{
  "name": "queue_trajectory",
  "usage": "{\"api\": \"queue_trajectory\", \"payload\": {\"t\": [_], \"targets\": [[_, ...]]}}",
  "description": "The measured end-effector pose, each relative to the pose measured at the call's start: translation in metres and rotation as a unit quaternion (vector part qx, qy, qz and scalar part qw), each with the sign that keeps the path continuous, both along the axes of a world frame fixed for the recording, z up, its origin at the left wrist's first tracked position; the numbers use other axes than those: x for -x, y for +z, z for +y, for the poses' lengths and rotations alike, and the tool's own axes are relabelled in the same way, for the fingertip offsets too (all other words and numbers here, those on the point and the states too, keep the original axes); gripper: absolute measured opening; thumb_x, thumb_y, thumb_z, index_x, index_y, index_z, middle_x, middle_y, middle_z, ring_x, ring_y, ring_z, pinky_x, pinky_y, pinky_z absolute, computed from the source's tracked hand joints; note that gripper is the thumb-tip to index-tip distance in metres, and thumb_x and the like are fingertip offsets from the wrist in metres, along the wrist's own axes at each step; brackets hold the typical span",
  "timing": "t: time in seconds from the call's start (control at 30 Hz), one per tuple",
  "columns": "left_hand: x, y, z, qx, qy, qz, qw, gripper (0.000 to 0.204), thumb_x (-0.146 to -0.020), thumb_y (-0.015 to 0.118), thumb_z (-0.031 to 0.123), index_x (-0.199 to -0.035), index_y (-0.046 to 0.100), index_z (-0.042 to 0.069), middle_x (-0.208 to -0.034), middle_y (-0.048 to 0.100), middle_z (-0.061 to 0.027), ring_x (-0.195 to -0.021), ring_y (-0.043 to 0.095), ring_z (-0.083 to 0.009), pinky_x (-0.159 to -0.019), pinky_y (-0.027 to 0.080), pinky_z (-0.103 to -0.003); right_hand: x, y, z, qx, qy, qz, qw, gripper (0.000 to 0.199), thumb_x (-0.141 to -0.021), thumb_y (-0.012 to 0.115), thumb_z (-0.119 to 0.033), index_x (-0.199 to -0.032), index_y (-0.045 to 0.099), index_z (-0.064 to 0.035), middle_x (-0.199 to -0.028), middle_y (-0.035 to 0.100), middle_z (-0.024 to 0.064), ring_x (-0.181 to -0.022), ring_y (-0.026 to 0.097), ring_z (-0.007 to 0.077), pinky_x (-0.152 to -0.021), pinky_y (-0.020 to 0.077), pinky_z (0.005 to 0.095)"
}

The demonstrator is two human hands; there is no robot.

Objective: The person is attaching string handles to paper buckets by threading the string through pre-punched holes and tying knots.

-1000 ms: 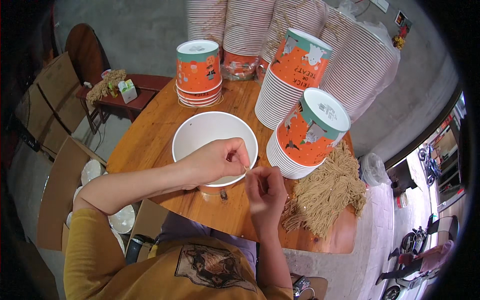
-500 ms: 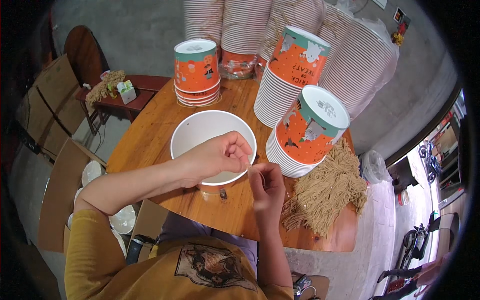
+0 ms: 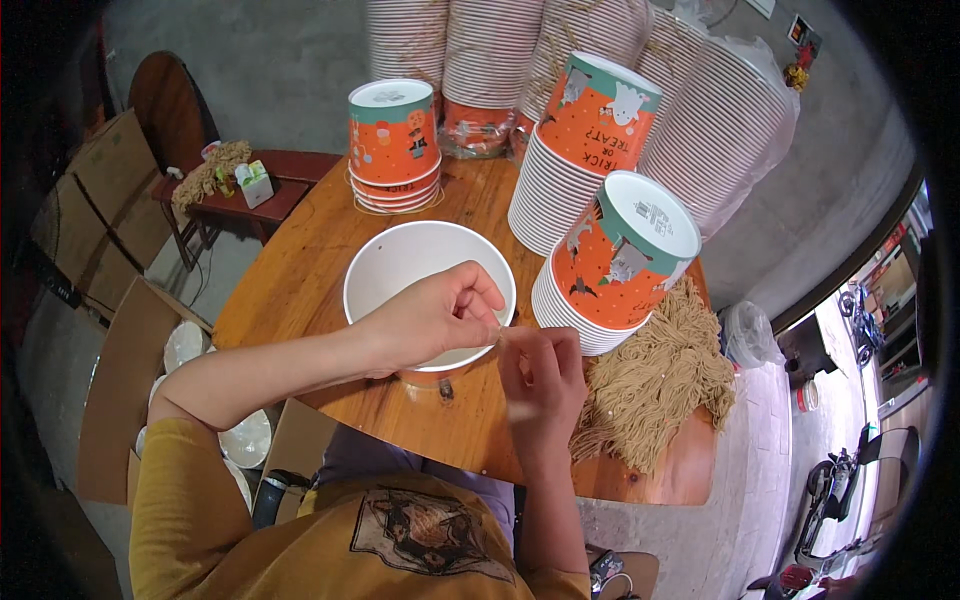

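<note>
A white-lined paper bucket [image 3: 385, 270] stands mouth up on the wooden table in front of me. My left hand [image 3: 435, 315] reaches across its mouth, thumb and fingers pinched at the right rim. Close against those fingertips, my right hand [image 3: 543, 375] is also pinched, its fingers curled. Between the two hands a short bit of thin tan cord [image 3: 499, 336] barely shows; the fingers cover most of it. To the right of my right hand lies a loose bundle of tan cord [image 3: 655, 385].
Upside-down stacks of orange and green buckets stand at right [image 3: 610, 270], behind it [image 3: 590, 130] and at back left [image 3: 393, 140]. Tall wrapped bucket stacks [image 3: 715, 120] line the wall. An open carton [image 3: 120, 400] with buckets sits left; a red bench [image 3: 290, 185] stands beyond.
My right hand has shifted slightly right and turned, its fingers more bent. My left hand has hardly moved. The bucket has slid slightly right. A person at lower right has mostly left the view.
</note>
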State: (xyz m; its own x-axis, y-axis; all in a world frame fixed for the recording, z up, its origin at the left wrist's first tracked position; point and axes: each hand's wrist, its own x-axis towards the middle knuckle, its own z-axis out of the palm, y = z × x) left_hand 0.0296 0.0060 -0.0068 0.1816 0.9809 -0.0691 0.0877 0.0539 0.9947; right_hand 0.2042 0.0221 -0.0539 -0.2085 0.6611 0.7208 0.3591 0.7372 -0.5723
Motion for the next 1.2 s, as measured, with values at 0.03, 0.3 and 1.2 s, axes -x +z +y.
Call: {"api": "queue_trajectory", "payload": {"t": [0.03, 0.3, 1.2], "targets": [[0.000, -0.001, 0.000, -0.009, 0.000, 0.004, 1.000, 0.023, -0.089, 0.061, 0.003, -0.109, 0.049, 0.001, -0.090, 0.056, -0.0020, -0.085, 0.054, -0.0084, -0.080, 0.046, -0.023, 0.000, -0.001, 0.000, -0.013, -0.006, -0.011, 1.000, 0.020, -0.077, 0.069, 0.005, -0.092, 0.063, -0.0064, -0.084, 0.053, 0.0047, -0.060, 0.052, 0.0130, -0.050, 0.0414, 0.0253], [-0.001, -0.006, -0.003, -0.071, -0.020, 0.066, 0.995, 0.017, -0.094, 0.056, 0.007, -0.108, 0.048, 0.001, -0.085, 0.052, 0.0004, -0.079, 0.050, -0.0069, -0.072, 0.045, -0.023, 0.006, -0.008, 0.003, 0.065, 0.022, 0.044, 0.997, 0.015, -0.080, 0.067, 0.005, -0.091, 0.061, -0.0040, -0.081, 0.050, 0.0020, -0.060, 0.050, 0.0077, -0.051, 0.0377, 0.0220], [0.000, -0.004, -0.002, -0.131, -0.015, 0.245, 0.960, 0.014, -0.095, 0.051, 0.017, -0.097, 0.056, 0.004, -0.100, 0.054, -0.0126, -0.090, 0.056, -0.0245, -0.082, 0.045, -0.034, -0.001, -0.024, -0.008, 0.223, 0.124, 0.223, 0.941, 0.016, -0.085, 0.066, 0.002, -0.098, 0.059, -0.0050, -0.083, 0.053, -0.0019, -0.066, 0.046, 0.0040, -0.056, 0.0375, 0.0190]]}}
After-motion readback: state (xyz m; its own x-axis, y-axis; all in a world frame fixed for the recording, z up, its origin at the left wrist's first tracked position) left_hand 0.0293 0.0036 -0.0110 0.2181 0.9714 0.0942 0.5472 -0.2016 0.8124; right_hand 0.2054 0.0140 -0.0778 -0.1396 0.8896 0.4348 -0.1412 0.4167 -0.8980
